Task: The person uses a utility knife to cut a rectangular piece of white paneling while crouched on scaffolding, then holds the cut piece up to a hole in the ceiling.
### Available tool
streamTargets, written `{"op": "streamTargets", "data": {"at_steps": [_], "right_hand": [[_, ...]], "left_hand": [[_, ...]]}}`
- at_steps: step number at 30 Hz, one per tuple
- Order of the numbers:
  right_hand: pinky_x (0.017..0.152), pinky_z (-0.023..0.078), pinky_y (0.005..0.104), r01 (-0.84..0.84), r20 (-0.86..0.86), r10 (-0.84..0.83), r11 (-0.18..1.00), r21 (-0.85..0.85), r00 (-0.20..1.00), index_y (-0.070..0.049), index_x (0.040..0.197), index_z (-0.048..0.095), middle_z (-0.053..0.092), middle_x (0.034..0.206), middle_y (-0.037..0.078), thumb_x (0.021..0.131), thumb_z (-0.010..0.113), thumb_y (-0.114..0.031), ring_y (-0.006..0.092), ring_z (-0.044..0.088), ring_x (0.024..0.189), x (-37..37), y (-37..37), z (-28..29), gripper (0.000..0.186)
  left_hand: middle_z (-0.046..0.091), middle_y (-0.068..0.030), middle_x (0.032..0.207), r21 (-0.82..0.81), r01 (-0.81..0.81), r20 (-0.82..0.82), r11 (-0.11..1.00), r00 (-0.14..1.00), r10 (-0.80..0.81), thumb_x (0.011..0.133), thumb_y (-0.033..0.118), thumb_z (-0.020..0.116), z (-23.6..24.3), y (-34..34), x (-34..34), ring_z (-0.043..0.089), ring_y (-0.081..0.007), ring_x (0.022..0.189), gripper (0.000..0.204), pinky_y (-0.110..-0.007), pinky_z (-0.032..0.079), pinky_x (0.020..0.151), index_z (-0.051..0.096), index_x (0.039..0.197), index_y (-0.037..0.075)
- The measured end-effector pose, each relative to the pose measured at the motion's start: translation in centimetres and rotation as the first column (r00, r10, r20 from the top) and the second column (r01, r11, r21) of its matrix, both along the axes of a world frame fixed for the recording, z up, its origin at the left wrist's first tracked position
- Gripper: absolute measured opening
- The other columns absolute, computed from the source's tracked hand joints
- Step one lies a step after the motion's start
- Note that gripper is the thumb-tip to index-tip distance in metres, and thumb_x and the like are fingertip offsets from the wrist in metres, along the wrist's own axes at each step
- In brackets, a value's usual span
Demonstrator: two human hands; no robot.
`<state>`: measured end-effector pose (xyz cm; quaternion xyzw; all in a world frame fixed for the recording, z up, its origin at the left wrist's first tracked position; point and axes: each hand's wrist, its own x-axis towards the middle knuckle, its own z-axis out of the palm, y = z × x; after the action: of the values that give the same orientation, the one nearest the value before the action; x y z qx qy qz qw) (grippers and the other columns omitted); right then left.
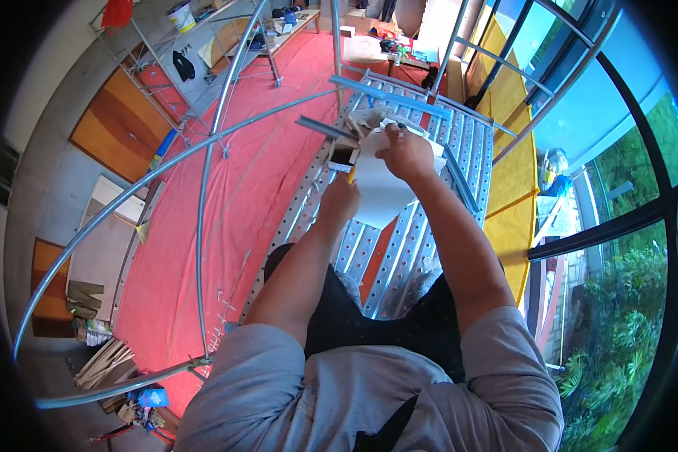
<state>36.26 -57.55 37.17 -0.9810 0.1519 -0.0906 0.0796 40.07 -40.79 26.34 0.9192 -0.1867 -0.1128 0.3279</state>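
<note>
A smooth white sheet [380, 197] lies tilted in front of me, over the perforated metal planks. My left hand [340, 200] is closed at its left edge around a slim yellow tool [351, 175], mostly hidden by the fingers. Over the sheet's far part is my right hand [410, 154], its fingers bent together; what they grip cannot be made out. Just beyond the fingers lies crumpled whitish wrapping [369, 118]. A small open box with a dark inside [343, 157] sits beside the sheet, close to my left hand.
Grey metal channels lie on the planks [471, 124], one at the left [325, 129], another at the right [461, 179]. Scaffold tubes [166, 157] curve past on my left. Red sheeting [181, 264] covers the floor below; windows [618, 301] and yellow boarding [514, 218] stand at right.
</note>
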Motion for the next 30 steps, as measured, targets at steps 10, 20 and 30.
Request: {"op": "streamTargets", "data": {"at_steps": [10,20,30], "right_hand": [[0.083,0.055,0.0480,-0.035,0.007,0.035,0.999,-0.005,0.999,-0.011,0.126,0.060,0.072,0.105,0.016,0.082,0.077,-0.037,0.0371,0.071,0.096,0.4,0.5,-0.4,0.054],[0.080,0.056,0.0473,-0.085,0.100,0.086,0.996,-0.007,0.991,-0.010,0.120,0.060,0.072,0.102,0.018,0.081,0.077,-0.036,0.0385,0.071,0.092,0.5,1.0,-0.5,0.049],[0.081,0.056,0.0479,-0.092,0.086,0.091,0.996,0.003,0.992,-0.010,0.119,0.061,0.072,0.103,0.018,0.081,0.077,-0.036,0.0389,0.070,0.094,0.5,1.8,0.2,0.049]], "left_hand": [[0.067,-0.0293,0.112,-0.089,-0.098,-0.165,0.991,0.983,0.083,0.097,0.036,0.054,-0.3,4.3,3.1,0.065,-0.0432,0.108,0.045,-0.052,0.051,0.091,0.059,0.124,0.000],[0.069,-0.0283,0.103,-0.073,-0.019,-0.037,0.997,0.999,0.017,0.097,0.033,0.059,0.8,1.4,0.3,0.066,-0.0450,0.100,0.040,-0.053,0.052,0.087,0.057,0.118,-0.001],[0.068,-0.0282,0.105,-0.036,-0.073,-0.019,0.997,0.997,0.072,0.096,0.027,0.058,-2.8,2.3,0.4,0.067,-0.0449,0.100,0.034,-0.053,0.052,0.087,0.058,0.114,-0.003]]}}
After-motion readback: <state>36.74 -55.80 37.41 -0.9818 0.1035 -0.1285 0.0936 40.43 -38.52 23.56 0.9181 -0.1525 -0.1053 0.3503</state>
